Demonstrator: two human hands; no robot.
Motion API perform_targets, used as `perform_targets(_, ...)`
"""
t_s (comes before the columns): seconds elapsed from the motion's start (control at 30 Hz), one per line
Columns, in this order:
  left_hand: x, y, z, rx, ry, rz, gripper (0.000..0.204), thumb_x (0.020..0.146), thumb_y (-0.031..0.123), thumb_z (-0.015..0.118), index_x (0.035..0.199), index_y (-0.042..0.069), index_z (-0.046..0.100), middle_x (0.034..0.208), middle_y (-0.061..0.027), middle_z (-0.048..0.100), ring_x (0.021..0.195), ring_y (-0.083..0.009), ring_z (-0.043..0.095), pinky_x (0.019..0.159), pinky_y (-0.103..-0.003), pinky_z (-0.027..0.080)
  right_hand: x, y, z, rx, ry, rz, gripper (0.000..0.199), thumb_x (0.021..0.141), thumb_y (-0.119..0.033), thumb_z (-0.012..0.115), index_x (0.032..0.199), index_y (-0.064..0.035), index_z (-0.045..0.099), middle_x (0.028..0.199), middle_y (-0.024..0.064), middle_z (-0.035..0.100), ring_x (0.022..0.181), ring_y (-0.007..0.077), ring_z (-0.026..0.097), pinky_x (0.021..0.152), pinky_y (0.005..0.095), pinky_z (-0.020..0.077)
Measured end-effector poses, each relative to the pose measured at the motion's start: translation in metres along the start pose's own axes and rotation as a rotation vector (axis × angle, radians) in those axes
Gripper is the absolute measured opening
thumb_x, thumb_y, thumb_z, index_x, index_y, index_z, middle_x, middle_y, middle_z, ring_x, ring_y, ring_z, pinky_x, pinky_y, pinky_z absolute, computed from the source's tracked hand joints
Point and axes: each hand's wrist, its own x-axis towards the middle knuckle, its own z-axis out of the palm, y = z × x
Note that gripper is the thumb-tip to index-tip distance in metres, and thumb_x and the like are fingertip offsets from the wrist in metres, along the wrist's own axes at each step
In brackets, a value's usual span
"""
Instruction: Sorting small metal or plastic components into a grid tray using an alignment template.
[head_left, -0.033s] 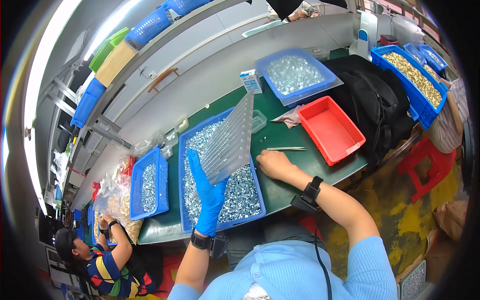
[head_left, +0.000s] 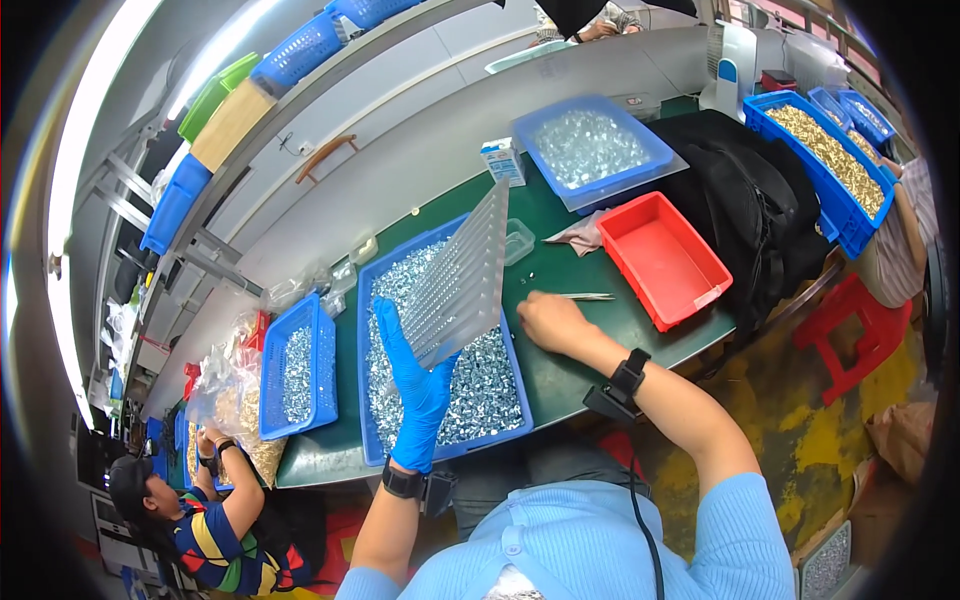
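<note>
Under the gloved left hand [head_left: 418, 398] lies a large blue tray [head_left: 364, 395] spread with small silvery-blue pieces; left of that hand stands a smaller blue basket [head_left: 328, 370] with similar pieces. Just beyond the fingers of the bare right hand [head_left: 552, 322] tweezers [head_left: 592, 296] lie partly hidden; whether it grips them I cannot tell. Ahead and right of this hand sits a red bin [head_left: 665, 255]; farther ahead, a paler blue tray [head_left: 658, 152] of clear, shiny bits; far to its right, a blue crate [head_left: 852, 232] of gold-coloured pieces.

The left hand grips a plate [head_left: 455, 285] by its near end, above the large tray. It is flat, translucent and whitish, dotted in rows. Its long axis runs from the palm forward and slightly right, far end raised.
</note>
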Motion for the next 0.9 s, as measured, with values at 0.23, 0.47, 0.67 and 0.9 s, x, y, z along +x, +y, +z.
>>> perform_targets(0.23, -0.001, -0.004, -0.001, -0.019, 0.032, 0.002, 0.095, 0.069, 0.010, 0.076, 0.142, 0.006, 0.015, 0.147, -0.0174, 0.015, 0.135, -0.0307, 0.018, 0.110, -0.040, 0.018, 0.045, 0.035, -0.016, -0.137, 0.258, -0.057, 0.011, 0.072, -0.011, 0.059, 0.076, -0.0011, 0.062, 0.081, 0.0167, 0.058, 0.082, 0.0313, 0.061, 0.069, 0.0408, 0.0508)
perform_targets(0.47, -0.002, -0.004, 0.002, -0.021, 0.036, 0.004, 0.096, 0.068, 0.010, 0.077, 0.142, 0.006, 0.016, 0.147, -0.0174, 0.017, 0.135, -0.0303, 0.018, 0.110, -0.040, 0.019, 0.058, 0.053, -0.011, -0.181, 0.012, -0.006, 0.010, 0.070, -0.008, 0.062, 0.078, -0.0049, 0.066, 0.083, 0.0135, 0.060, 0.080, 0.0309, 0.061, 0.070, 0.0391, 0.0490)
perform_targets(0.67, -0.004, -0.013, -0.007, -0.043, 0.066, -0.026, 0.097, 0.067, 0.009, 0.077, 0.142, 0.006, 0.016, 0.148, -0.0162, 0.015, 0.136, -0.0303, 0.018, 0.110, -0.040, 0.018, 0.046, -0.016, -0.063, 0.972, -0.175, 0.102, 0.019, 0.070, -0.008, 0.059, 0.087, -0.0028, 0.064, 0.092, 0.0189, 0.064, 0.081, 0.0335, 0.063, 0.071, 0.0412, 0.0510)
perform_targets(0.9, -0.002, -0.006, 0.000, -0.037, 0.060, -0.007, 0.098, 0.066, 0.006, 0.077, 0.142, 0.006, 0.016, 0.148, -0.0155, 0.014, 0.136, -0.0300, 0.017, 0.111, -0.040, 0.017, 0.013, -0.010, -0.022, 0.166, -0.140, 0.000, 0.021, 0.071, -0.012, 0.061, 0.090, -0.0018, 0.062, 0.089, 0.0194, 0.062, 0.087, 0.0339, 0.060, 0.073, 0.0418, 0.0500)
